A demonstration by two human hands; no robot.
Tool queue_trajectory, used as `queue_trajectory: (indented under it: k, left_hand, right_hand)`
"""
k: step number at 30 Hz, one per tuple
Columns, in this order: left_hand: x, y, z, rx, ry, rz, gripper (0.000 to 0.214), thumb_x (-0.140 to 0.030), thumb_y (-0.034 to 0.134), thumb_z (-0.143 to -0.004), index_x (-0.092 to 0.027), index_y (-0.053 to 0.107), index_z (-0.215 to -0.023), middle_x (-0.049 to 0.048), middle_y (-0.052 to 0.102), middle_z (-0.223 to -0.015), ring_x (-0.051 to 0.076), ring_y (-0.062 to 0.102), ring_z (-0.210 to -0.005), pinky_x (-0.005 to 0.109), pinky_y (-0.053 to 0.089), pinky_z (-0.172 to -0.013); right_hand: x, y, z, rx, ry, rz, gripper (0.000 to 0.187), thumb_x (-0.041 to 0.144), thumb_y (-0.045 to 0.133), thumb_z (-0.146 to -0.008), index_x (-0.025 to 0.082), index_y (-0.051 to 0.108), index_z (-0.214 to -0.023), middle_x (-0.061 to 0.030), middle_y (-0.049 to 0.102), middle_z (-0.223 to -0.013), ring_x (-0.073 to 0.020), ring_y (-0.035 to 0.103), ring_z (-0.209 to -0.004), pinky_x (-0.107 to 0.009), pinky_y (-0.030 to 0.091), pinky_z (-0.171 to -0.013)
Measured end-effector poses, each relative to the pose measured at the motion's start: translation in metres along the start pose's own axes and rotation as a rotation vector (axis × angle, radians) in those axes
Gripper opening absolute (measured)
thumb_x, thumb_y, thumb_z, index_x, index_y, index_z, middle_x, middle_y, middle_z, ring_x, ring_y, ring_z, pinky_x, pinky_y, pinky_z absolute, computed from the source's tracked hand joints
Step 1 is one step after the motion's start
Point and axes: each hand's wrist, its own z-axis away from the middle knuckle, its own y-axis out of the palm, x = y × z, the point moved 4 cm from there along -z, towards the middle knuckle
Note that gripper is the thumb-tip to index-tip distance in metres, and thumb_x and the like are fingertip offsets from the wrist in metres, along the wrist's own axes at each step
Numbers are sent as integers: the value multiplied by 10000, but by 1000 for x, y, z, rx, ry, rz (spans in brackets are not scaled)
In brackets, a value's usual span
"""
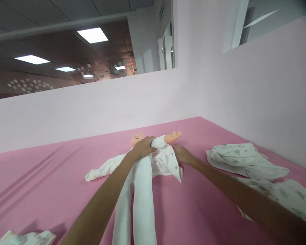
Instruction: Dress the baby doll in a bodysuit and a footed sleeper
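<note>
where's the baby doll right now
In the head view the baby doll lies mid-frame on the pink sheet, near the far wall, wearing a white sleepsuit. The left hand rests on its chest, the right hand beside it.

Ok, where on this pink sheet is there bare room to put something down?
Bare pink sheet lies left of the doll, up to the wall. It is crowded around both hands on the white sleepsuit and by the patterned clothes at right.
</note>
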Motion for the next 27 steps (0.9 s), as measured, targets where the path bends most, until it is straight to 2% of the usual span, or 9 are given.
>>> queue_trajectory:
  k: [3,6,8,11,16,19,22,24,27]
  left_hand:
    - [1,1,1,16,1,-11,348,-359,540,-779,-264,549,-1114,37,601,-1108,241,565,-969,327,441,-777]
    - [0,1,2,24,6,-25,373,-346,542,-778,-277,539,-1145,35,595,-1122,239,564,-978,330,440,-783]
    - [0,1,2,25,-2,-41,394,-339,543,-777,-277,531,-1165,37,592,-1136,241,564,-990,331,439,-789]
    - [-2,2,1,31,-6,-64,400,-349,546,-778,-274,525,-1170,37,595,-1147,242,567,-1003,329,438,-789]
    - [-4,7,-2,31,19,-100,333,-330,550,-762,-262,546,-1088,33,609,-1125,244,574,-1001,315,437,-732]
    - [-4,10,-4,29,30,-108,318,-322,533,-769,-262,537,-1081,32,602,-1149,238,571,-1011,311,437,-734]
    - [-5,14,-7,39,37,-128,297,-294,533,-750,-242,539,-1043,47,603,-1124,235,576,-979,309,436,-731]
    - [-7,16,-9,46,40,-153,279,-276,540,-728,-233,541,-1003,51,609,-1075,236,584,-941,314,434,-721]
    - [-8,18,-11,56,34,-197,264,-276,553,-708,-225,544,-967,58,616,-1023,242,597,-896,322,431,-694]
  right_hand:
    - [-12,-40,-10,-42,-71,314,131,151,510,-771,182,595,-677,-61,626,-741,-216,549,-756,-321,388,-726]
    - [-17,-69,-15,-93,-170,578,185,52,470,-752,161,619,-753,-133,637,-883,-273,526,-934,-371,347,-851]
    - [-21,-79,-14,-118,-214,715,221,23,449,-754,147,630,-784,-175,627,-938,-305,486,-1034,-397,307,-914]
    - [-27,-79,-10,-141,-214,829,244,15,429,-762,123,643,-804,-216,618,-958,-330,471,-1062,-424,287,-938]
    - [-25,-52,-8,-187,-119,747,365,25,435,-755,74,612,-1071,-245,578,-1130,-346,467,-1118,-459,302,-936]
    - [-11,-23,-4,-132,-81,567,340,139,408,-849,122,589,-1136,-173,627,-1091,-274,568,-1009,-362,403,-826]
    - [10,12,4,-38,-123,390,336,354,401,-927,204,584,-1166,-73,679,-1005,-197,626,-878,-271,441,-709]
    - [23,34,8,-32,-127,340,361,414,555,-844,233,599,-1153,-57,682,-1023,-221,621,-926,-287,446,-741]
    - [32,56,8,-118,-69,340,409,270,656,-736,213,616,-1139,-120,642,-1159,-323,543,-1099,-404,397,-884]
